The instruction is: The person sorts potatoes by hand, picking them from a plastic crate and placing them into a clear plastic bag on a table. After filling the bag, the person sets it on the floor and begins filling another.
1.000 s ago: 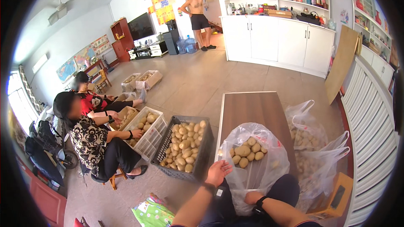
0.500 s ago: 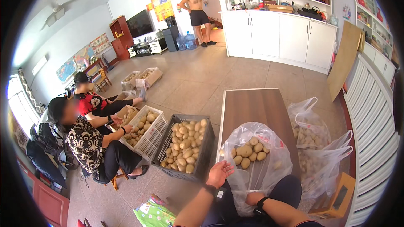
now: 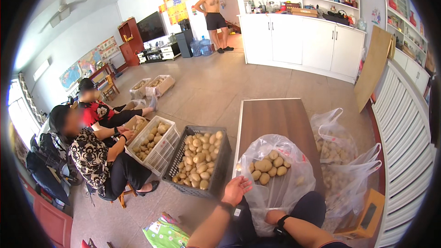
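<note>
On the brown tabletop in front of me lies a clear plastic bag (image 3: pixel 301 180) with several potatoes (image 3: pixel 268 167) inside its spread mouth. My left hand (image 3: pixel 237 190) hovers by the near left side of the bag, fingers stretched out and palm turned up, holding nothing. At the bag's near end, my right hand (image 3: pixel 274 217) is closed on the plastic; its fingers are partly hidden beneath it. Left of the table stands a dark grey crate (image 3: pixel 223 167) heaped with potatoes.
Tied bags of potatoes (image 3: pixel 349 170) stand right of the wooden table (image 3: pixel 271 117), beside a cardboard box (image 3: pixel 371 216). A white crate (image 3: pixel 167 149) of potatoes stands near two seated people (image 3: pixel 94 160). Farther back are more boxes (image 3: pixel 161 86) and a standing person (image 3: pixel 215 16).
The whole view has shifted slightly left. A seated person's hands have come closer together over a box. My hands keep nearly the same pose.
</note>
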`<act>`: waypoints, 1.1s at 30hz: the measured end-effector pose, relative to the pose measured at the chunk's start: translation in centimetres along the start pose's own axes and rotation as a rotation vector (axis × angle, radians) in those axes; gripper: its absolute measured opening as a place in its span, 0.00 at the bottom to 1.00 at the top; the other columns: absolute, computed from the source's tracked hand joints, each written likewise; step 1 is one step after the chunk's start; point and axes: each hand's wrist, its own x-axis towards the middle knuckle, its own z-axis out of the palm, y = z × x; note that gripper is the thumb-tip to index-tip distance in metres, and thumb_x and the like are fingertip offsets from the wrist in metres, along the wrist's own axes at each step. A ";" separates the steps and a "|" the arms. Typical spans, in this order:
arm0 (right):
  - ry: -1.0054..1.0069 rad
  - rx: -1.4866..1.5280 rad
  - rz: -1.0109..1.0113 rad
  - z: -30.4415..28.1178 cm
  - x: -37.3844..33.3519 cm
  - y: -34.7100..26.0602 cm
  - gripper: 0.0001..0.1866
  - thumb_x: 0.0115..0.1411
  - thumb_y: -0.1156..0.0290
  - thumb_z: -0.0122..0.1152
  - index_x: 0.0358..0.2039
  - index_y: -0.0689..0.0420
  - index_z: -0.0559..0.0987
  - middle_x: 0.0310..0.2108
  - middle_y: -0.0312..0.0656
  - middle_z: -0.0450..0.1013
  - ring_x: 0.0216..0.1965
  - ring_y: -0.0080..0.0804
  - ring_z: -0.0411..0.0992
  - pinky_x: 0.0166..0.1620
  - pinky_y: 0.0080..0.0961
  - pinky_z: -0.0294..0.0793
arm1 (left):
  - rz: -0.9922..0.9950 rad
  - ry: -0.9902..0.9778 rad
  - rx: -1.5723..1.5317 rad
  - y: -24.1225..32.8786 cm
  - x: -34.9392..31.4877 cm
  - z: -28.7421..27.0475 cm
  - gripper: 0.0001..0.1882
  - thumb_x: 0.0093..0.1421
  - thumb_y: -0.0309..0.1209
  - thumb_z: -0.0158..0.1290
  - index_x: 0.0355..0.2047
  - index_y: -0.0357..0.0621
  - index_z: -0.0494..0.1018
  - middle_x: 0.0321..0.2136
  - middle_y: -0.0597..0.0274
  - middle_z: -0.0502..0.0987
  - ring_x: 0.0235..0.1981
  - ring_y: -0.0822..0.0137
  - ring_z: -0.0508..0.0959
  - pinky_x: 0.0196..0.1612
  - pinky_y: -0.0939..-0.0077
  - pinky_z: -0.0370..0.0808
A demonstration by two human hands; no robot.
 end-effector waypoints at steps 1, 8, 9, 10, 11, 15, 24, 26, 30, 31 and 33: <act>0.002 0.001 0.004 0.3 0.0 0.2 0.23 0.56 0.58 0.48 0.43 0.58 0.82 0.49 0.50 0.76 0.50 0.46 0.75 0.53 0.42 0.72 | -0.002 -0.004 0.000 -0.1 0.0 0.1 0.14 0.68 0.33 0.45 0.47 0.36 0.65 0.42 0.50 0.72 0.44 0.50 0.76 0.47 0.51 0.76; 0.031 -0.021 -0.051 0.5 -0.3 0.2 0.20 0.57 0.61 0.48 0.40 0.58 0.82 0.45 0.51 0.77 0.47 0.47 0.76 0.49 0.43 0.73 | -0.002 -0.014 -0.025 -0.4 -0.1 -0.3 0.14 0.68 0.33 0.44 0.48 0.36 0.64 0.42 0.50 0.72 0.43 0.52 0.76 0.48 0.51 0.76; 0.054 -0.052 -0.072 0.5 -0.3 0.2 0.17 0.59 0.64 0.48 0.38 0.59 0.83 0.43 0.51 0.78 0.44 0.47 0.78 0.46 0.44 0.75 | 0.002 -0.010 -0.014 -0.4 0.0 -0.2 0.13 0.68 0.33 0.44 0.48 0.37 0.65 0.42 0.50 0.72 0.43 0.52 0.76 0.48 0.51 0.76; 0.051 -0.050 -0.070 0.6 -0.3 0.2 0.17 0.59 0.64 0.48 0.38 0.59 0.83 0.43 0.51 0.78 0.44 0.47 0.78 0.46 0.44 0.75 | -0.002 -0.009 -0.014 -0.4 0.0 -0.1 0.13 0.68 0.33 0.44 0.48 0.37 0.65 0.42 0.50 0.72 0.43 0.52 0.76 0.48 0.51 0.76; 0.061 -0.046 -0.079 0.6 -0.4 0.3 0.17 0.58 0.64 0.48 0.38 0.59 0.83 0.42 0.51 0.78 0.43 0.47 0.78 0.46 0.44 0.75 | -0.004 -0.001 -0.009 -0.3 0.0 0.0 0.13 0.68 0.33 0.44 0.48 0.37 0.65 0.42 0.51 0.72 0.44 0.52 0.76 0.47 0.52 0.76; 0.091 -0.031 -0.072 0.6 0.0 0.2 0.17 0.58 0.65 0.48 0.36 0.59 0.83 0.42 0.51 0.78 0.43 0.47 0.78 0.45 0.44 0.75 | -0.001 -0.014 -0.006 -0.1 0.3 -0.3 0.13 0.68 0.32 0.44 0.48 0.37 0.65 0.42 0.50 0.72 0.44 0.52 0.76 0.47 0.52 0.76; 0.016 -0.036 -0.078 1.0 1.0 0.6 0.23 0.56 0.58 0.47 0.41 0.59 0.83 0.47 0.51 0.77 0.48 0.47 0.76 0.52 0.41 0.72 | -0.011 0.004 -0.007 -0.2 0.2 -0.4 0.15 0.66 0.34 0.46 0.47 0.36 0.66 0.43 0.51 0.73 0.45 0.51 0.75 0.49 0.52 0.74; 0.015 -0.022 -0.070 1.2 1.1 0.7 0.23 0.56 0.58 0.46 0.41 0.59 0.83 0.47 0.51 0.77 0.48 0.47 0.76 0.52 0.41 0.72 | -0.012 -0.003 -0.013 -0.3 0.2 -0.4 0.15 0.66 0.34 0.46 0.47 0.37 0.66 0.43 0.51 0.73 0.45 0.51 0.75 0.49 0.52 0.74; 0.033 -0.055 -0.112 1.2 0.8 0.6 0.19 0.61 0.64 0.44 0.40 0.60 0.82 0.45 0.52 0.77 0.46 0.47 0.77 0.48 0.45 0.74 | -0.021 -0.001 -0.035 -0.2 0.2 -0.3 0.13 0.67 0.32 0.45 0.48 0.37 0.65 0.42 0.50 0.73 0.44 0.51 0.76 0.47 0.51 0.76; 0.033 -0.056 -0.115 1.1 0.6 0.4 0.19 0.61 0.64 0.44 0.40 0.60 0.82 0.45 0.52 0.77 0.46 0.47 0.77 0.48 0.45 0.74 | -0.019 0.001 -0.035 -0.2 0.1 -0.4 0.13 0.67 0.32 0.45 0.48 0.37 0.65 0.42 0.50 0.73 0.44 0.51 0.76 0.47 0.51 0.76; 0.002 -0.068 -0.105 0.5 0.0 0.1 0.19 0.61 0.65 0.44 0.40 0.60 0.82 0.46 0.52 0.77 0.46 0.47 0.77 0.49 0.45 0.74 | -0.013 0.005 -0.030 -0.2 0.0 -0.4 0.14 0.67 0.32 0.45 0.49 0.37 0.64 0.42 0.50 0.72 0.43 0.51 0.76 0.47 0.51 0.76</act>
